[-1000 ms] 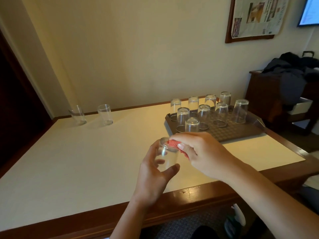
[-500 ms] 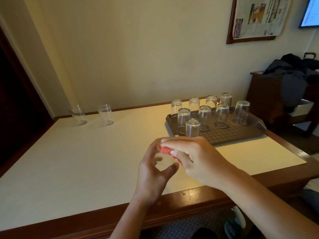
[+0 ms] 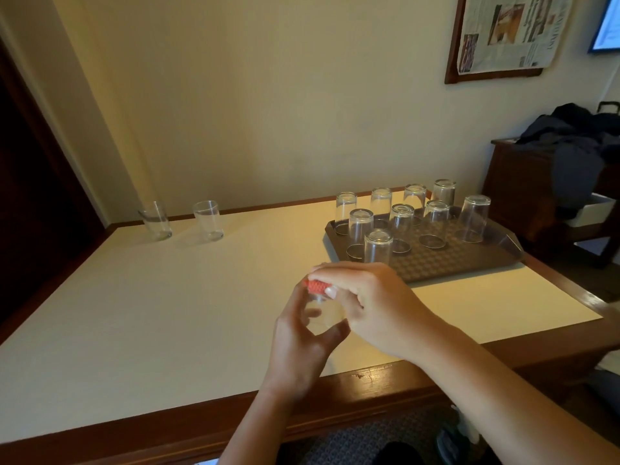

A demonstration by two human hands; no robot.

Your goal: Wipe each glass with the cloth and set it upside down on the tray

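Note:
My left hand (image 3: 302,344) grips a clear glass (image 3: 323,315) from below, over the table near its front edge. My right hand (image 3: 372,303) pinches a red cloth (image 3: 316,286) and presses it on the top of that glass, hiding the rim. A brown tray (image 3: 453,260) at the right back holds several glasses standing upside down, the nearest one (image 3: 378,246) just behind my right hand. Two upright glasses (image 3: 155,220) (image 3: 208,219) stand at the far left of the table by the wall.
The cream table top (image 3: 167,313) has a dark wooden border along its edges. A dark wooden side cabinet (image 3: 523,189) with dark clothing piled on it stands to the right of the table. A framed newspaper (image 3: 506,31) hangs on the wall.
My right hand has shifted the red cloth to the left across the top of the glass. My left hand keeps hold of the glass in about the same place.

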